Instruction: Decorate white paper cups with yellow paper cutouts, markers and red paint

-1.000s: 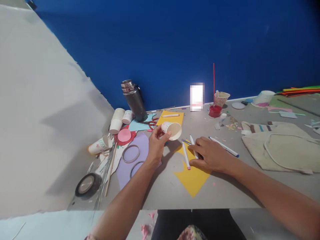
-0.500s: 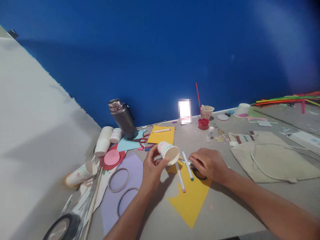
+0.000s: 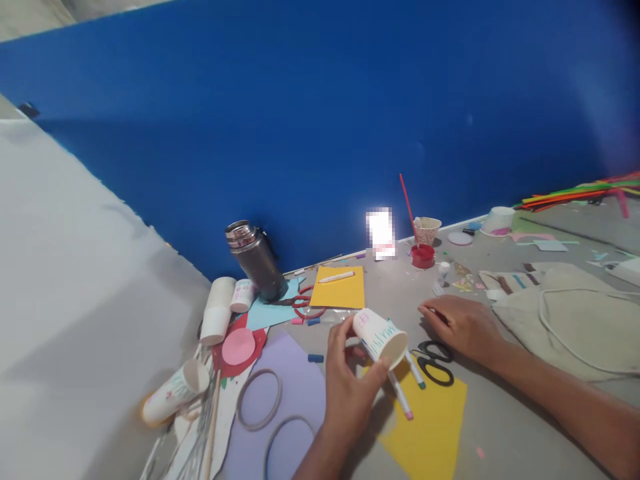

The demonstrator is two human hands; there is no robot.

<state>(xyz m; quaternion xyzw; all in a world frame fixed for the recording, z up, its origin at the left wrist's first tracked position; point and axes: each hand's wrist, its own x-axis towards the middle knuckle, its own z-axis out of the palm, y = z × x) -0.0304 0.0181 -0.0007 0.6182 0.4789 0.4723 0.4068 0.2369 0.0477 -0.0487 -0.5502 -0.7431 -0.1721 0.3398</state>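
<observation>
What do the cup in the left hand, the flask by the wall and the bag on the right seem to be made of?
Cup: apparently matte white paper, with marker lettering on its thin wall. Flask: probably metal, dark grey with a shiny silver rim. Bag: likely beige canvas, limp and creased, with a cord handle.

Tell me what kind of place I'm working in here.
Likely a craft table against a blue wall: coloured paper sheets, scissors and a red paint pot lie around, while the left hand holds a decorated paper cup.
</observation>
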